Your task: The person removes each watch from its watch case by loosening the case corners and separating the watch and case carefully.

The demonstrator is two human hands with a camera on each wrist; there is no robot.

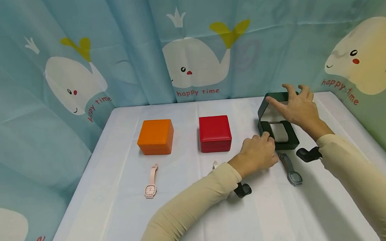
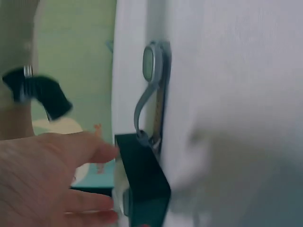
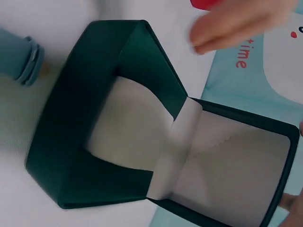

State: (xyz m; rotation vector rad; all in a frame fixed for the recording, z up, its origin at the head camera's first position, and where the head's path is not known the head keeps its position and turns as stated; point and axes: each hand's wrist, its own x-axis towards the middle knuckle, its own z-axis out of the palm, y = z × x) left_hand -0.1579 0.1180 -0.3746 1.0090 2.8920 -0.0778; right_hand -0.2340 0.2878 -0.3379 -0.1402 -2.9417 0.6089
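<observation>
A dark green watch box [image 1: 289,144] stands at the right with its lid up and a pale cushion [image 3: 135,125] inside. My right hand [image 1: 300,108] is spread at the raised lid [image 3: 236,161], fingertips by its outer edge. My left hand [image 1: 258,151] is at the box's front left corner, fingers extended; in the right wrist view it looks apart from the box. A grey-blue watch [image 1: 292,175] lies just in front of the box. In the left wrist view that watch [image 2: 154,66] rests on edge with its strap looped.
An orange box [image 1: 155,137] and a red box [image 1: 215,134] stand closed to the left. Before the orange one lies a pink watch [image 1: 150,185]. A white strap end [image 1: 215,165] shows past my left sleeve. A whale-print curtain [image 1: 128,47] hangs behind the white-covered table [image 1: 101,199].
</observation>
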